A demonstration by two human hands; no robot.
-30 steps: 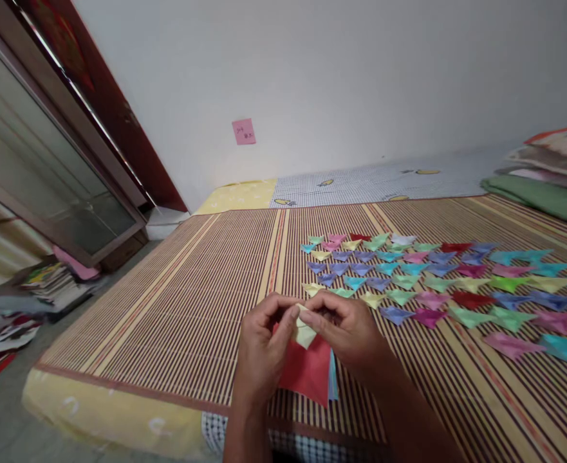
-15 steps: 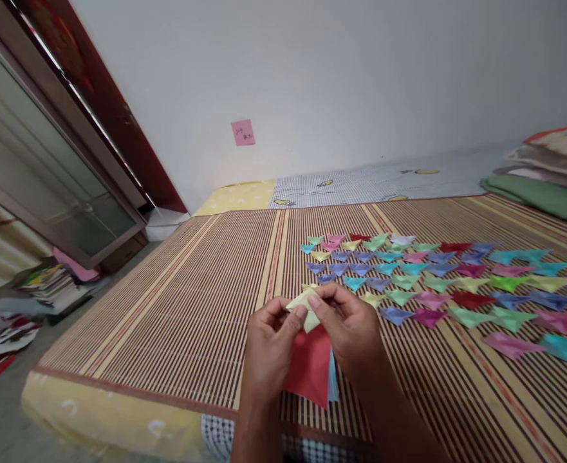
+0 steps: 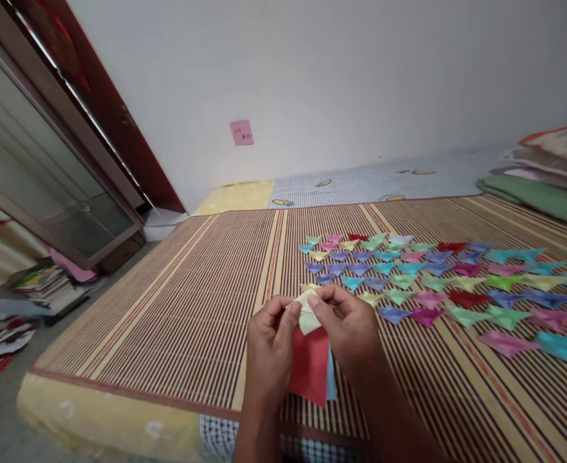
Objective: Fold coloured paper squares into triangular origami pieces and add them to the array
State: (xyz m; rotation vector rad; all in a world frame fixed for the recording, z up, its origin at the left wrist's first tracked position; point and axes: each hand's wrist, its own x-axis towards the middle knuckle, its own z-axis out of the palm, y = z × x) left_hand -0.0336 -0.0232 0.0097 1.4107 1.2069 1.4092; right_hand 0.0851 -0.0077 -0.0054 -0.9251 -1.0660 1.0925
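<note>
Between my two hands is a pale yellow folded paper (image 3: pixel 308 320), its lower corner pointing down. My left hand (image 3: pixel 271 341) pinches its left side with thumb and fingers. On the other side, my right hand (image 3: pixel 353 325) grips the upper right part, the thumb pressed on the front. Just below the folded paper lies a stack of square coloured paper with a red sheet (image 3: pixel 309 366) on top and blue edges showing at the right. Parts of the stack are hidden by my hands.
Several rows of small folded paper pieces (image 3: pixel 425 317) in many colours cover the right of the striped mat (image 3: pixel 191 308). Folded bedding (image 3: pixel 539 199) is piled at the far right. A pink note (image 3: pixel 241 132) sticks to the wall. Books (image 3: pixel 51 286) are stacked at left.
My left thumb has shifted slightly up and left, and more of the yellow paper's lower front now shows. Both hands still hold it. The view has moved slightly.
</note>
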